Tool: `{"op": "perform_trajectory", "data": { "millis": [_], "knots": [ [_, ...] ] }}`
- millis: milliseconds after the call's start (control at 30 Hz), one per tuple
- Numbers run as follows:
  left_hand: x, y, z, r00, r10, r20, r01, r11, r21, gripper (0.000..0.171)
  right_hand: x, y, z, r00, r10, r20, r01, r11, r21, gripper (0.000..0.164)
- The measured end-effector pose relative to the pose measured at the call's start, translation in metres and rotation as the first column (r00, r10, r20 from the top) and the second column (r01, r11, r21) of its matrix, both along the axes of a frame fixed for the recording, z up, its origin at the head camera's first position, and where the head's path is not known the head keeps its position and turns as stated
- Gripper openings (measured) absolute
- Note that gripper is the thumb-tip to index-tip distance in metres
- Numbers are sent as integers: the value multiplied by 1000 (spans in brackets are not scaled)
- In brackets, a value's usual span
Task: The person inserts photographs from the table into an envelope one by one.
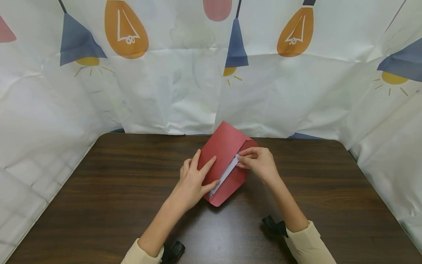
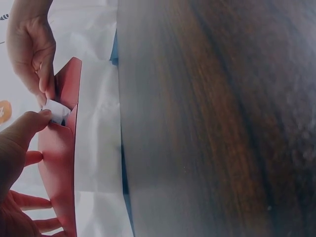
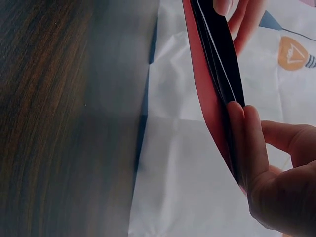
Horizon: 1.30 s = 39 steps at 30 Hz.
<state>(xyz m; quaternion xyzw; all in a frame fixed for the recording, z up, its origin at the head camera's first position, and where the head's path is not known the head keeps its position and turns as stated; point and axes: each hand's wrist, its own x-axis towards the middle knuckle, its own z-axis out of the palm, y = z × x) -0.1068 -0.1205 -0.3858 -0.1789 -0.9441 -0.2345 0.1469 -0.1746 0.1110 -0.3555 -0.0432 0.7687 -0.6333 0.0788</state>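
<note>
A red envelope lies slanted near the far middle of the table, its flap folded out to the lower right. A strip of white paper shows along its opening; in the left wrist view the paper sticks out a little. My left hand rests on the envelope's face with fingers spread, its thumb by the lower end of the opening. With thumb and fingertips, my right hand pinches the paper's upper end. The right wrist view looks into the dark, layered opening, with right fingers at its edge.
The dark wood table has its far edge just behind the envelope. A white sheet printed with lamps and bulbs hangs behind and at both sides. Black straps sit at the cuffs.
</note>
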Motion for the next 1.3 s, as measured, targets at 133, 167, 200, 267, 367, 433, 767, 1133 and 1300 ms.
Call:
{"op": "perform_trajectory", "data": {
  "millis": [133, 167, 200, 267, 367, 433, 767, 1133, 1300],
  "knots": [
    [1, 1, 0, 1000, -2, 3, 2, 1000, 2, 69, 1, -1, -1, 1000, -7, -8, 7, 1000, -4, 23],
    [1, 1, 0, 1000, -3, 4, 3, 1000, 4, 69, 1, -1, -1, 1000, -8, -10, 8, 1000, -4, 23],
    [1, 1, 0, 1000, -5, 2, 5, 1000, 5, 69, 1, -1, -1, 1000, -10, -10, 10, 1000, -6, 23],
    [1, 1, -1, 1000, -8, -13, 8, 1000, -2, 68, 1, -1, -1, 1000, -11, -12, 11, 1000, -9, 22],
    [1, 1, -1, 1000, -8, -25, 8, 1000, -11, 68, 1, -2, 0, 1000, -14, -14, 13, 1000, -11, 22],
    [0, 1, -1, 1000, -8, -24, 8, 1000, -13, 67, 1, -2, 0, 1000, -16, -16, 16, 1000, -15, 23],
    [1, 2, -2, 999, -22, -28, 22, 1000, 3, 68, 0, -2, -1, 999, -38, -17, 37, 999, -39, 20],
    [1, 2, 1, 1000, -18, 4, 18, 1000, 14, 68, 0, -2, 0, 999, -46, -19, 45, 996, -75, 19],
    [1, 1, 0, 999, -12, 29, 12, 1000, 6, 69, 0, -2, 0, 999, -29, -20, 27, 997, -74, 22]
  ]
}}
